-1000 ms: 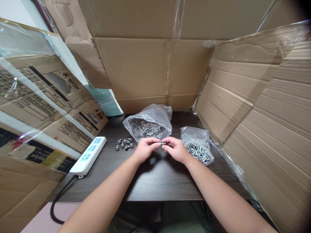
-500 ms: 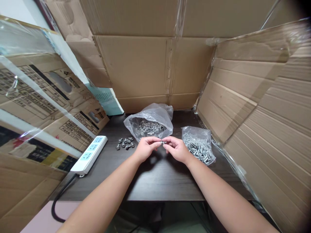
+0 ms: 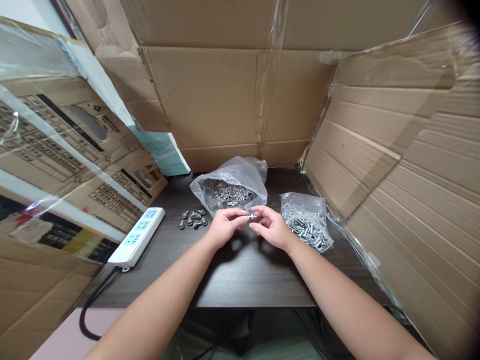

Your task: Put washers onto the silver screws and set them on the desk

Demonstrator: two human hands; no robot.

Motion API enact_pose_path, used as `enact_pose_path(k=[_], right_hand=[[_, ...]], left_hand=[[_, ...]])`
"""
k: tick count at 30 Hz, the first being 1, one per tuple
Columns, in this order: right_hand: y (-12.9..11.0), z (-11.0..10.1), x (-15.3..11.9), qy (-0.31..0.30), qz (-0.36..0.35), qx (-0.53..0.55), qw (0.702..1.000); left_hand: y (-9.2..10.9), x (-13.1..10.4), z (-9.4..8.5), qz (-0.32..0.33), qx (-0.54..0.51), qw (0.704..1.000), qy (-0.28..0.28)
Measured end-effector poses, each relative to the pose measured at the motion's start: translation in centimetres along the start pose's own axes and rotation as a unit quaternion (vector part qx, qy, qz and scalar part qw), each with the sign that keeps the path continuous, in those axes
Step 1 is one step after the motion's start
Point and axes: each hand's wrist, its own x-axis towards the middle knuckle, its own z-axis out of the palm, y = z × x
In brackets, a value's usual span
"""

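Between the fingertips of my left hand [image 3: 227,226] is a small metal bolt [image 3: 252,216] with a wider ring-like part on it, perhaps a nut. The bolt lies roughly level and points right. My right hand [image 3: 273,227] is around its free end, thumb below and fingers above, with a gap showing between them and the bolt. Just behind my hands stands an open plastic bag of nuts [image 3: 233,194]. To the right of my right hand lies a clear bag of bolts [image 3: 308,227].
Several bolts with nuts [image 3: 193,219] lie in a group on the dark table [image 3: 258,285], left of my left hand. A white power strip [image 3: 138,237] with a black cable sits farther left. Cardboard walls [image 3: 210,100] enclose the back and both sides.
My right fingers have loosened and spread from the bolt, so more of it shows. My left hand keeps its pinch in nearly the same place. The view has shifted slightly.
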Motion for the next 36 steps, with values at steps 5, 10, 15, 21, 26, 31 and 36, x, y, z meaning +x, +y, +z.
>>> enact_pose_path(k=[5,10,15,21,26,31,36], right_hand=[[-0.31,0.00,0.09,0.006,0.006,-0.001,1.000],[-0.80,-0.33,0.13,0.004,0.003,-0.034,0.999],[-0.29,-0.17,0.04,-0.002,-0.010,-0.027,1.000],[-0.36,-0.30,0.15,0.012,-0.014,-0.054,0.998],[-0.39,-0.45,0.12,0.017,-0.011,-0.054,0.998],[-0.07,-0.30,0.10,0.026,-0.010,-0.034,0.999],[-0.60,-0.52,0.25,0.019,0.004,-0.048,0.999]], left_hand=[[-0.14,0.03,-0.16,-0.001,0.010,1.000,0.000],[0.03,0.00,-0.16,-0.001,0.019,1.000,-0.003],[0.13,0.05,-0.16,0.002,0.021,1.000,-0.010],[-0.07,0.13,-0.28,0.001,0.030,1.000,-0.010],[-0.33,0.24,-0.40,0.004,0.033,0.999,-0.007],[-0.31,0.25,-0.45,0.005,0.035,0.999,-0.010],[-0.11,0.12,-0.23,0.000,0.039,0.999,-0.019]])
